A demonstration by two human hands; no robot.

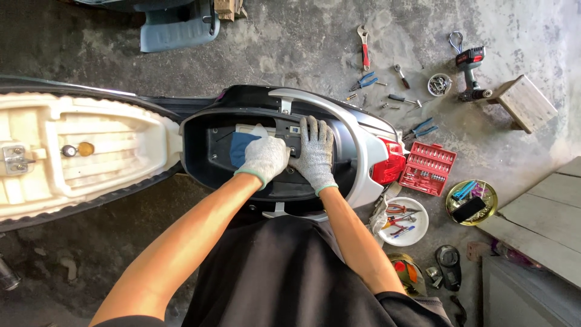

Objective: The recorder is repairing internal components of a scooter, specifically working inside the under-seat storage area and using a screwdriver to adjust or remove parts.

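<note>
Scooter bodywork (357, 130) fills the middle of the concrete floor (302, 42), its seat (78, 151) flipped open to the left with the pale moulded underside up. Both gloved hands reach into the black under-seat compartment (209, 151): the left hand (263, 158) is curled over a blue cloth (242, 148) beside a pale rectangular part, fingers together, though whether it grips anything cannot be told; the right hand (315, 154) lies flat with fingers spread on the compartment's dark panel. Hands hide what sits beneath them. To the right lie a red socket set (430, 169), a white bowl of pliers (404, 221), a cordless drill (471, 69), and a red-handled wrench (364, 47).
</note>
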